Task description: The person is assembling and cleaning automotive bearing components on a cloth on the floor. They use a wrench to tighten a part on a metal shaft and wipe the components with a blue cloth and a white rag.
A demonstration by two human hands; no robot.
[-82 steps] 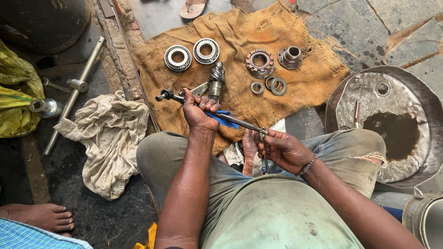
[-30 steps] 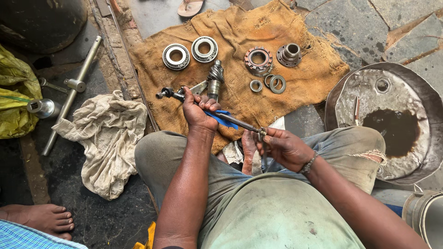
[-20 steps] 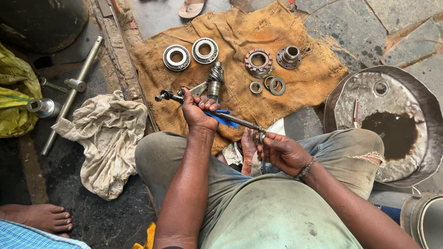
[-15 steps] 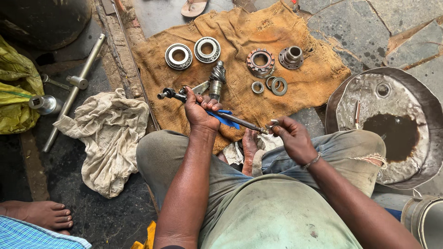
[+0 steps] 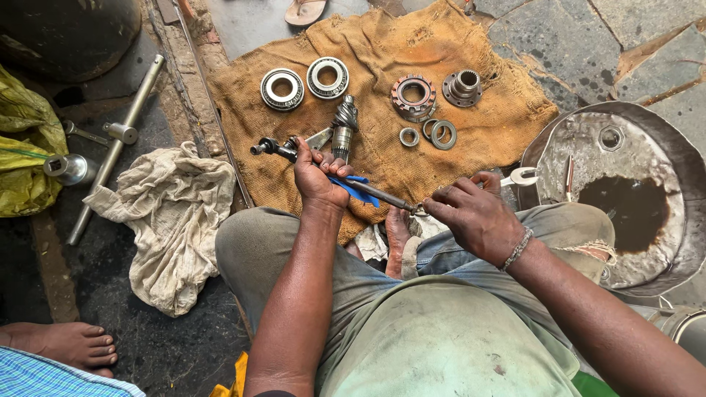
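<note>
- The left hand [image 5: 318, 176] is clamped around a long metal rod [image 5: 382, 194], gripping it near the middle, where a blue strip [image 5: 358, 189] is wrapped around it.
- The right hand [image 5: 474, 215] has its fingers pinched together on the rod's near end, just above the person's knee.
- The rod's long axis runs slantwise, from its far end [image 5: 266, 147] at upper left over the burlap sheet [image 5: 382, 158], down and right to the right hand; both hands sit on it, the left farther out, the right closer to the body.
- Just beyond the left hand a splined pinion gear [image 5: 343, 126] lies on the burlap, touching or nearly touching the rod's far part.
- Farther out on the burlap lie two bearings [image 5: 282, 88], a hub [image 5: 412, 95], a flange [image 5: 462, 87] and small rings [image 5: 443, 134].
- Left of the burlap lie a rag [image 5: 173, 220] and a wheel brace [image 5: 118, 136]; to the right stands a metal pan [image 5: 625, 191] with dark oil.
</note>
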